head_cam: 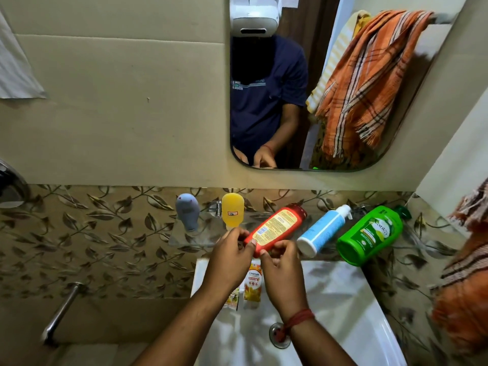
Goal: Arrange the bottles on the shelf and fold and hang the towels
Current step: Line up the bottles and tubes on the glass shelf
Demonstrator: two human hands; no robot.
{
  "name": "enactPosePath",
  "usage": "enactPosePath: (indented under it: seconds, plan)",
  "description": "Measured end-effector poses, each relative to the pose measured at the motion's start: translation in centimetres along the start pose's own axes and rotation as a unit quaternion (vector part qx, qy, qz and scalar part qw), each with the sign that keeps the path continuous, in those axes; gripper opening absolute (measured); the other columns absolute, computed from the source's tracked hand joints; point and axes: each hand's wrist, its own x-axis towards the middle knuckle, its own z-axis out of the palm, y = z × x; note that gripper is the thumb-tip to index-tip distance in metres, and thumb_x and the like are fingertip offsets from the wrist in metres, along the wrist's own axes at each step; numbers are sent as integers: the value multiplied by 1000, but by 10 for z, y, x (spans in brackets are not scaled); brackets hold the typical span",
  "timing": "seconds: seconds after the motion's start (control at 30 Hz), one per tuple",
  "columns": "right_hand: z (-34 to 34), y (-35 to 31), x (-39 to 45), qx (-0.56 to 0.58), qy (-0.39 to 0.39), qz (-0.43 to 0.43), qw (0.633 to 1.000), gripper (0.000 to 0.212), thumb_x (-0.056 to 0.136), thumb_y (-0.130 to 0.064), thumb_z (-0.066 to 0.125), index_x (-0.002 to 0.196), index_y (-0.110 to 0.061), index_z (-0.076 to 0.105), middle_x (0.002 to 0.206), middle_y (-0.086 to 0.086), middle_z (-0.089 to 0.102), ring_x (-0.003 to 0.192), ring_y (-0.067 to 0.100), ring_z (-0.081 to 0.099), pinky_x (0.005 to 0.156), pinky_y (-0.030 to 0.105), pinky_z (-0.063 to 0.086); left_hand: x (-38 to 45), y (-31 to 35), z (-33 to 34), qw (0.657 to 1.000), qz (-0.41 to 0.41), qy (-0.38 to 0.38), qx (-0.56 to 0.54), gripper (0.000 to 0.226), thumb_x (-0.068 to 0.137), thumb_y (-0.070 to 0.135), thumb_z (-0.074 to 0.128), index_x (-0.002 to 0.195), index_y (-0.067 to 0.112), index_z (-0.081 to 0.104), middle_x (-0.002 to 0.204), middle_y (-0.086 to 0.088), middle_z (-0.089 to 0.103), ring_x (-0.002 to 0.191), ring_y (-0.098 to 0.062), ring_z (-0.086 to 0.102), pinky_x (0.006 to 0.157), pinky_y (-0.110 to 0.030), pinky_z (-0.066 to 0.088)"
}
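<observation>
A red bottle point(277, 226) lies tilted over the glass shelf point(184, 237), its near end held by both hands. My left hand point(232, 256) pinches that end from the left and my right hand point(284, 270) grips it from the right. A grey bottle point(188, 211) and a yellow bottle point(232, 210) stand on the shelf to the left. A white and blue pump bottle point(322, 229) and a green bottle point(369, 235) lie on their sides to the right. An orange checked towel point(467, 273) hangs at the right edge.
A white washbasin point(343, 299) lies below the shelf, with a Centrum pack point(253, 285) on its rim. A mirror point(303, 83) above reflects a person and an orange towel on a rail. A metal tap point(60, 313) sticks out at lower left.
</observation>
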Motion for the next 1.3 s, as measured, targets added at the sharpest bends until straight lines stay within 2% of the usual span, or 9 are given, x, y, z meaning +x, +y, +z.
enactPosePath:
  seconds: [0.2,0.37,0.5,0.63,0.7,0.83,0.97,1.1,1.3]
  plan:
    - [12,0,0,203,42,128,970,16,93,-14,65,97,-11,50,96,13,70,88,25,71,84,48,59,-1,6,3,1000,-23,-15,-6,19,89,27,73,91,28,54,92,9,66,81,-1,63,55,-10,43]
    - [7,7,-1,216,43,160,962,21,91,-18,69,99,-9,52,94,16,72,87,30,72,70,38,55,-20,-8,2,999,-8,-4,-53,25,85,25,77,89,26,52,93,2,65,78,2,65,56,-12,50]
    - [5,9,-9,229,-24,145,962,23,91,-12,69,109,-14,55,93,5,75,81,18,73,60,29,53,-35,-19,-2,995,22,4,-94,29,89,16,75,106,28,55,111,2,60,97,-2,63,74,-21,58]
    - [0,3,-10,224,-50,100,968,30,91,-6,68,115,-15,54,99,6,73,88,20,72,66,32,55,-43,-17,-5,995,69,26,-68,45,92,10,71,125,33,52,120,16,51,107,-2,60,83,-18,55]
    - [-7,-4,-6,210,-46,59,975,29,91,-5,68,114,-17,55,99,2,73,86,12,72,66,27,56,-44,-12,-6,993,93,24,-63,49,93,9,69,129,36,51,121,21,49,110,1,59,86,-15,54]
    - [-27,-25,12,121,-37,-34,991,33,90,-5,67,107,-30,56,104,-9,71,96,2,68,82,24,56,-33,10,0,993,101,31,-54,53,94,6,67,135,34,50,126,15,58,112,0,61,90,-24,56]
    - [-47,-46,41,-24,-68,-110,991,39,88,-3,67,110,-33,53,98,-19,67,91,-9,61,73,10,45,-9,37,8,990,126,45,-55,56,93,7,66,133,42,49,118,17,66,105,6,63,82,-11,52]
    - [-57,-55,70,-115,-87,-115,983,41,84,-3,69,114,-26,53,107,-5,70,99,15,66,86,31,52,20,50,21,992,118,35,-29,42,97,5,58,128,33,58,113,9,71,103,-7,66,85,-28,57]
    - [-60,-50,91,-161,-97,-132,973,50,83,-3,69,127,-19,52,123,6,68,113,23,64,91,29,46,39,51,40,996,83,23,-21,38,97,2,56,125,26,63,111,1,73,104,-14,67,88,-32,57]
